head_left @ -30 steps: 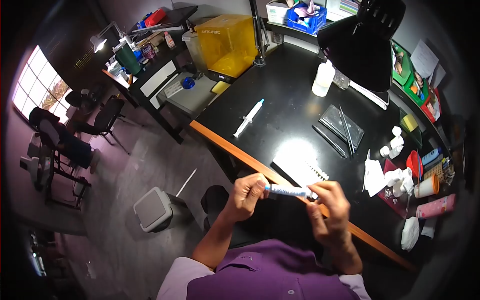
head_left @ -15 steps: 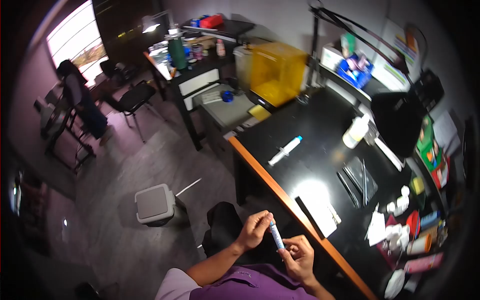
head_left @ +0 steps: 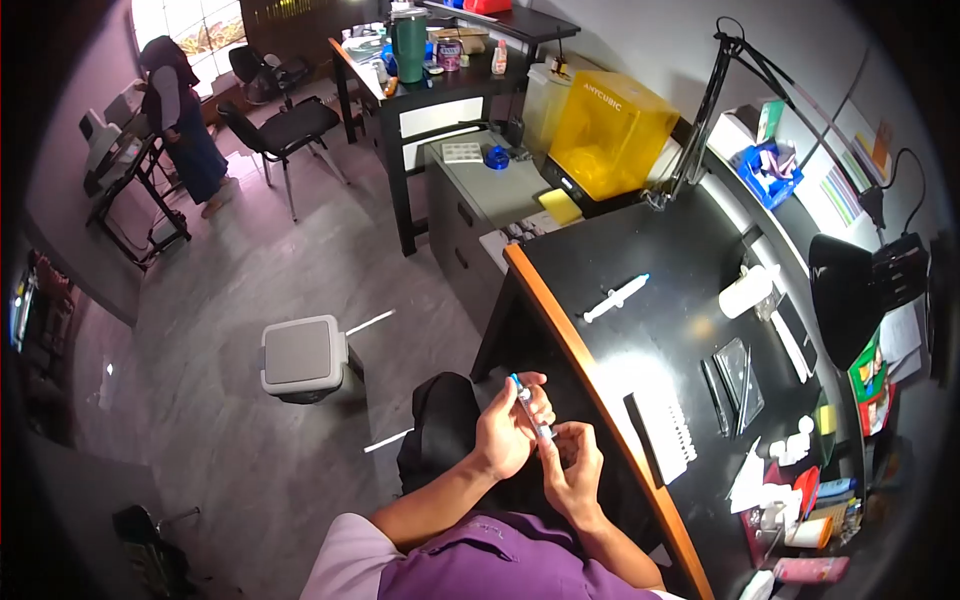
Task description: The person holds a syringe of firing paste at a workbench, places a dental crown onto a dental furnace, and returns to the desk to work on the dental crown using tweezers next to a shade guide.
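Blue-tipped syringe (head_left: 533, 412) slants from left hand (head_left: 508, 437) to right hand (head_left: 574, 465) — both clamped on it, close together.

The left grip (head_left: 505, 435) partly covers the held syringe (head_left: 528, 406), whose lower end is lost at the right grip's (head_left: 573, 472) fingers. Far beyond the left grip, the top edge crops the window (head_left: 205, 32); right of both, glare obscures the notebook's (head_left: 662, 436) page.

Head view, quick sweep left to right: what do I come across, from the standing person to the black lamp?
Standing person → lidded bin → green tumbler → left hand → right hand → spiral notebook → black lamp shade.
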Tool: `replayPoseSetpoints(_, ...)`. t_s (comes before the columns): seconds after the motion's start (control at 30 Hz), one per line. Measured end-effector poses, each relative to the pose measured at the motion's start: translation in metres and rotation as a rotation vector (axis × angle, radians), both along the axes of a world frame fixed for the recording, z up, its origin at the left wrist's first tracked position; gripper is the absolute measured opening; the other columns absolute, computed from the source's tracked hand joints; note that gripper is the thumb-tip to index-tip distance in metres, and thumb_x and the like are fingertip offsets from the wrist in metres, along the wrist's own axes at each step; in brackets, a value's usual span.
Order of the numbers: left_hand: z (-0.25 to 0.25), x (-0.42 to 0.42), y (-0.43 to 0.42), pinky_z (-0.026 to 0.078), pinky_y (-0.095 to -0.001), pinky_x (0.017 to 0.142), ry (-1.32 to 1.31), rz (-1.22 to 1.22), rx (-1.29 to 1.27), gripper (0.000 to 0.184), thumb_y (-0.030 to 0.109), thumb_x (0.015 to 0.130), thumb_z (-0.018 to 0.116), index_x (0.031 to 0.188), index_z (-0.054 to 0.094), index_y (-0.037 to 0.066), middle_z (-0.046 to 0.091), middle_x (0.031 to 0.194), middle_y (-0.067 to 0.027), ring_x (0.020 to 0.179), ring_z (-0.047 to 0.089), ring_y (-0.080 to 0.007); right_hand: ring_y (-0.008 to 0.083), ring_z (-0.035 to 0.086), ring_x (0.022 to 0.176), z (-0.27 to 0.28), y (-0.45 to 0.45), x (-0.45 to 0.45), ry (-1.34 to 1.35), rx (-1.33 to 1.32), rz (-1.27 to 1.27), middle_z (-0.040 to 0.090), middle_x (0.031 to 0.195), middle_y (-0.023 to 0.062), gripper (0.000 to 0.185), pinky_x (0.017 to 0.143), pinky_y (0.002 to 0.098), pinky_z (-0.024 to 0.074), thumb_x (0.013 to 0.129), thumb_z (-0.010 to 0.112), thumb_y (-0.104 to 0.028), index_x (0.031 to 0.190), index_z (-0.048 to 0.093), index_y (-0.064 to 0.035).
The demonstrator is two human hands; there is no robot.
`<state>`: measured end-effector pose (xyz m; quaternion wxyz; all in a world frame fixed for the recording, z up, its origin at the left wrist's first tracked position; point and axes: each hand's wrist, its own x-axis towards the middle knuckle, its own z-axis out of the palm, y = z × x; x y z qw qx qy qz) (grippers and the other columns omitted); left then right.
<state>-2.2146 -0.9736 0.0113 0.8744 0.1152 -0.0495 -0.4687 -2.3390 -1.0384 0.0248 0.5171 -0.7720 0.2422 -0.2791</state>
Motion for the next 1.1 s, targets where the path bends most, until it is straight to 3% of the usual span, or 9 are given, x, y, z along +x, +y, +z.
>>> replayPoseSetpoints(0.27, 0.013, 0.003, -0.001, 0.043, -0.0344, 0.085, 0.015, -0.069, -0.064, 0.045, 0.038, 0.111, 0.037, 0.127, 0.056, 0.002, 0.049, 0.086, -0.0028, 0.084, 0.049, -0.0161, 0.0100, 0.062, 0.072, -0.003, -0.005, -0.012, 0.098, 0.201, 0.143, 0.063, 0.088, 0.0073, 0.019, 0.067, 0.0252, 0.0517, 0.106, 0.056, -0.014, 0.095, 0.053, 0.0011)
replayPoseSetpoints(0.43, 0.002, -0.006, 0.000, 0.052, -0.0423, 0.094, -0.100, -0.051, 0.023, 0.032, 0.028, 0.111, 0.041, 0.119, 0.060, 0.004, 0.067, 0.103, -0.0128, 0.100, 0.065, -0.0247, 0.0115, 0.059, 0.071, -0.003, -0.001, -0.030, -0.047, 0.410, 0.152, 0.058, 0.082, 0.0047, 0.022, 0.064, 0.0258, 0.0478, 0.107, 0.054, -0.014, 0.088, 0.054, -0.0017)
replayPoseSetpoints(0.57, 0.010, -0.018, 0.003, 0.055, -0.0454, 0.096, -0.061, -0.009, 0.136, 0.027, 0.031, 0.110, 0.043, 0.108, 0.059, 0.009, 0.067, 0.104, -0.0106, 0.101, 0.066, -0.0236, 0.0149, 0.059, 0.065, -0.014, 0.006, -0.034, -0.080, 0.218, 0.080, 0.061, 0.075, 0.0076, 0.021, 0.058, 0.0287, 0.0456, 0.098, 0.066, -0.007, 0.079, 0.058, -0.0006)
replayPoseSetpoints(0.7, 0.017, -0.020, 0.007, 0.058, -0.0427, 0.088, -0.101, 0.021, 0.193, 0.027, 0.031, 0.111, 0.041, 0.105, 0.056, 0.010, 0.066, 0.104, -0.0099, 0.096, 0.066, -0.0218, 0.0268, 0.059, 0.062, 0.002, 0.005, -0.024, -0.073, -0.368, 0.085, 0.062, 0.080, 0.0130, 0.014, 0.058, 0.0351, 0.0474, 0.083, 0.077, -0.003, 0.083, 0.063, -0.0011)
replayPoseSetpoints(0.8, 0.016, -0.016, 0.009, 0.058, -0.0431, 0.090, -0.119, 0.015, 0.160, 0.027, 0.031, 0.111, 0.041, 0.105, 0.056, 0.010, 0.069, 0.108, -0.0128, 0.096, 0.068, -0.0231, 0.0271, 0.059, 0.064, 0.010, 0.004, -0.022, -0.022, -0.639, 0.074, 0.065, 0.085, 0.0104, 0.017, 0.058, 0.0379, 0.0460, 0.081, 0.080, -0.004, 0.083, 0.063, -0.0032)
replayPoseSetpoints(0.9, 0.013, -0.019, 0.004, 0.050, -0.0323, 0.076, -0.055, 0.024, 0.137, 0.024, 0.028, 0.111, 0.041, 0.102, 0.054, 0.011, 0.059, 0.089, -0.0052, 0.078, 0.057, -0.0147, 0.0304, 0.063, 0.067, 0.015, 0.003, -0.022, 0.001, -0.638, 0.072, 0.066, 0.085, 0.0141, 0.015, 0.058, 0.0347, 0.0493, 0.079, 0.079, -0.001, 0.082, 0.064, -0.0004)
replayPoseSetpoints(1.0, 0.018, -0.019, 0.001, 0.039, -0.0273, 0.066, -0.030, 0.023, 0.124, 0.021, 0.026, 0.110, 0.041, 0.098, 0.051, 0.011, 0.045, 0.078, 0.0011, 0.067, 0.043, -0.0094, 0.0210, 0.060, 0.065, 0.001, 0.002, -0.031, 0.038, -0.132, 0.156, 0.065, 0.084, 0.0122, 0.013, 0.058, 0.0330, 0.0451, 0.090, 0.073, -0.005, 0.085, 0.063, 0.0005)
replayPoseSetpoints(1.07, 0.018, -0.019, -0.001, 0.036, -0.0259, 0.063, 0.007, 0.012, 0.075, 0.021, 0.026, 0.109, 0.042, 0.097, 0.050, 0.011, 0.043, 0.076, 0.0023, 0.064, 0.040, -0.0083, 0.0099, 0.059, 0.072, 0.004, 0.007, -0.032, -0.092, 0.707, 0.240, 0.063, 0.082, 0.0040, 0.021, 0.065, 0.0274, 0.0471, 0.105, 0.057, -0.014, 0.093, 0.063, 0.0011)
replayPoseSetpoints(1.1, 0.020, -0.019, -0.002, 0.035, -0.0252, 0.061, 0.014, 0.018, 0.074, 0.021, 0.026, 0.109, 0.042, 0.097, 0.050, 0.011, 0.041, 0.076, 0.0025, 0.063, 0.038, -0.0078, 0.0100, 0.059, 0.071, 0.008, 0.005, -0.031, -0.052, 0.747, 0.260, 0.063, 0.082, 0.0034, 0.021, 0.066, 0.0267, 0.0474, 0.106, 0.056, -0.015, 0.093, 0.062, 0.0005)
